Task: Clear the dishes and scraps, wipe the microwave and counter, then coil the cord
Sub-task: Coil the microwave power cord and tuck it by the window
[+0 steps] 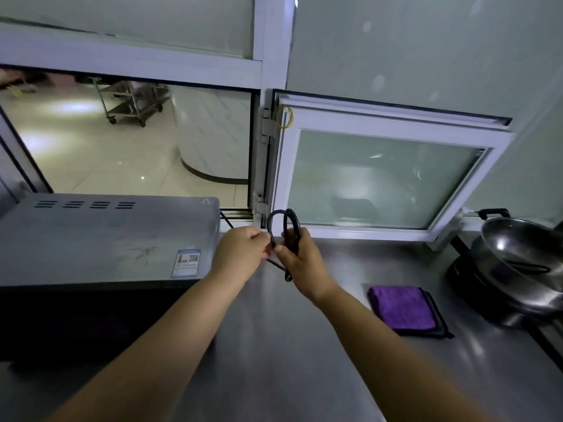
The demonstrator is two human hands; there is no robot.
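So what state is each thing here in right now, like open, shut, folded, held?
cord: partly looped, gripped in both hands
left hand: pinching the cord
right hand: curled round the loops
hatch window: swung open
purple cloth: folded, lying flat on the counter
wok: tilted, resting on a burner
microwave: standing on the counter

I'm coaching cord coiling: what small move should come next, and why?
Probably lay another loop into the right hand, fed by the left hand: the cord shows only a few loops, and slack trails back behind the microwave.
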